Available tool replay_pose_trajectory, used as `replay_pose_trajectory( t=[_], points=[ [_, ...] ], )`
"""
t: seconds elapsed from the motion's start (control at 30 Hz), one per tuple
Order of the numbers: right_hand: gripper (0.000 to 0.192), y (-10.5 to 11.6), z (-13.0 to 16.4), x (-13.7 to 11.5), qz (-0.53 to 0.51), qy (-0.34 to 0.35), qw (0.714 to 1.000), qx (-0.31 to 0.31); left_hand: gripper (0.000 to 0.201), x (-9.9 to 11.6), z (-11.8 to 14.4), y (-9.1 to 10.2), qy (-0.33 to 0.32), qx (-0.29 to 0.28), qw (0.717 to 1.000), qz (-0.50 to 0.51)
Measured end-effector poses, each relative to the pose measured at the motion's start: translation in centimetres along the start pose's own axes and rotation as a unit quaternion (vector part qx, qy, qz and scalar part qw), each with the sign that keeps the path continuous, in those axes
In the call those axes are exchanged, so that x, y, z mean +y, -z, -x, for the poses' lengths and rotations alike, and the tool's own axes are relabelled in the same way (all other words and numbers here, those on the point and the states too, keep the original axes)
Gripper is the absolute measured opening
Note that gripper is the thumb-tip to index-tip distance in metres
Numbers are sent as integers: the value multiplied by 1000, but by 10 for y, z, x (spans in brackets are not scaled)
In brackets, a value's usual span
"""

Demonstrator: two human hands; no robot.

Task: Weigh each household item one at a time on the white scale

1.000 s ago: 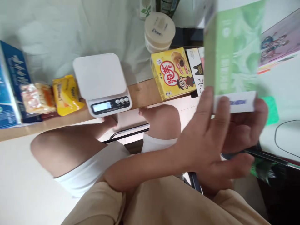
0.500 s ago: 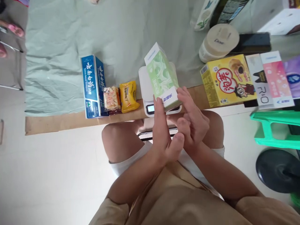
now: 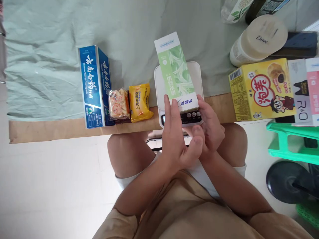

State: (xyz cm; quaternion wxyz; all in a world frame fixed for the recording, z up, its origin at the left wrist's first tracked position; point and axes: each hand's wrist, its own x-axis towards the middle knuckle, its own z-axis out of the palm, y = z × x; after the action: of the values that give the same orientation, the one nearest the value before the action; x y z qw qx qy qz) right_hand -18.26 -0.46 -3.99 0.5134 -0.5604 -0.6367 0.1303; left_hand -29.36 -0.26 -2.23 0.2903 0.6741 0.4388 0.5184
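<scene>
A green-and-white toothpaste box (image 3: 176, 71) lies aslant on a white kitchen scale (image 3: 161, 99), its far end reaching past the scale's back edge. My left hand (image 3: 175, 139) has its fingers stretched out flat, with the fingertips at the box's near left corner, and it covers part of the scale's black button panel (image 3: 190, 118). At the near right corner, the fingertips of my right hand (image 3: 211, 127) touch or almost touch the box; its fingers are extended and the thumb is apart. Neither hand is wrapped round the box.
Left of the scale stand a yellow wrapped snack (image 3: 140, 103), a clear-wrapped snack (image 3: 119, 104) and a blue toothpaste box (image 3: 93, 86). On the right are a yellow snack box (image 3: 264, 89), a grey-white box (image 3: 302, 93), a Dove jar (image 3: 261, 39) and a phone (image 3: 296, 44). A green stool (image 3: 286, 139) is below.
The view has come closer to the table. The green-and-white box has turned slightly and shows more of its top face. Both hands remain at its near end, and the scale's buttons now show.
</scene>
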Motion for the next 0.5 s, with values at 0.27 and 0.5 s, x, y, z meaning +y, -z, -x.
replay_pose_trajectory(
  t=[0.27,0.5],
  points=[
    [54,14,7,23,-12,28,999,36,65,-33,1,24,-77,82,993,-39],
    [58,28,-25,39,84,-32,996,18,71,-41,-2,26,-29,36,999,-27]
  ],
)
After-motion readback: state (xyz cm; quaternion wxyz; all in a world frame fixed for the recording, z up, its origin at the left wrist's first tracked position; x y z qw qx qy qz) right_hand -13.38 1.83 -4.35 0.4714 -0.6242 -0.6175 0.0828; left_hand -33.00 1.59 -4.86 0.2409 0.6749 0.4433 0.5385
